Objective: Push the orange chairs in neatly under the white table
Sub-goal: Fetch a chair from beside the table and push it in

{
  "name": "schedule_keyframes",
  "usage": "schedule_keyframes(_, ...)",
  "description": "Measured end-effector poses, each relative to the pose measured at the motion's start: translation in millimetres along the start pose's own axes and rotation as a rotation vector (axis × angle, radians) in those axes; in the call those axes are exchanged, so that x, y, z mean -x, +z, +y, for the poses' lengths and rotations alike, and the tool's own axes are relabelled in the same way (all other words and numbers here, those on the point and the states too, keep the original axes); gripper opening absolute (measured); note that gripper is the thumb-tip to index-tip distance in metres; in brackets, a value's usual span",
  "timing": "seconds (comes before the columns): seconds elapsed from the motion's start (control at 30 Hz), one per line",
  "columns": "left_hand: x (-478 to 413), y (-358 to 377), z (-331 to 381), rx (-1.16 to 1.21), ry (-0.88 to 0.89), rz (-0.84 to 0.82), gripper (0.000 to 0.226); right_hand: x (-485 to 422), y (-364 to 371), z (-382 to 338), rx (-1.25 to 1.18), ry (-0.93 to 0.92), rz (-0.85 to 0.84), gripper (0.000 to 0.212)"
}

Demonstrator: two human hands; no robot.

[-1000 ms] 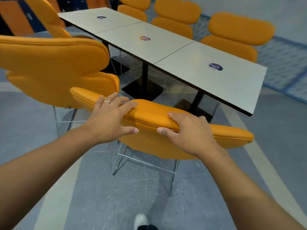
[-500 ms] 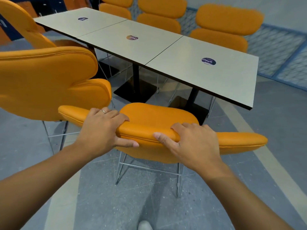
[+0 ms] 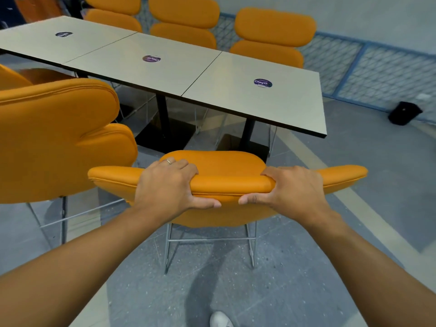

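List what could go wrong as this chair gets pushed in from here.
1. The held chair has its left wing close beside the neighbouring chair; a straight push may scrape them.
2. The black table post stands almost straight ahead, so the seat or wire legs could strike it.
3. The left hand and right hand grip the backrest top; their fingers could get pinched if it reaches the edge of the white table.

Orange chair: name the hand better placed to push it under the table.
Left, barely: left hand and right hand both grip the orange chair, left slightly nearer its middle. Using both seems best.
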State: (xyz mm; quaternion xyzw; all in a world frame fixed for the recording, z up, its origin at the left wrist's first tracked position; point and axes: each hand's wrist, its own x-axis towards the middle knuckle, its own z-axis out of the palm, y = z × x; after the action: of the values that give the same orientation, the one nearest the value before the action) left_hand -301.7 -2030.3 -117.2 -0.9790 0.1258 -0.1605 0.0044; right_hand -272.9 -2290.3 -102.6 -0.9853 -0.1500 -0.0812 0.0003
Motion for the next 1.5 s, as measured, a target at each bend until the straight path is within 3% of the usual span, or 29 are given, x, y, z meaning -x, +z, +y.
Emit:
schedule_keyframes(0.43,-0.4,-1.7,-28.6,0.048,0.166,-0.013,0.084,31.5,4.3,-28.4,0.059,0.144,0.033,0.106)
schedule_keyframes(0.7,-50.5,16.7,-69.9,0.045,0.191,-0.046,0.094,-21.6,9.7,-47.8,0.09,0.148,0.102,0.095)
schedule_keyframes(1.17,-174.6,59.0,-79.5,-0.047,0.19,-0.032,0.109,-129.2,25.3,1.7,0.065,0.228,0.113,0.097)
schedule_keyframes(1.5,-198.8,71.2,-153.7,-0.041,0.092,-0.109,0.116,-172.6,39.4,-58.9,0.048,0.195,0.209,0.088)
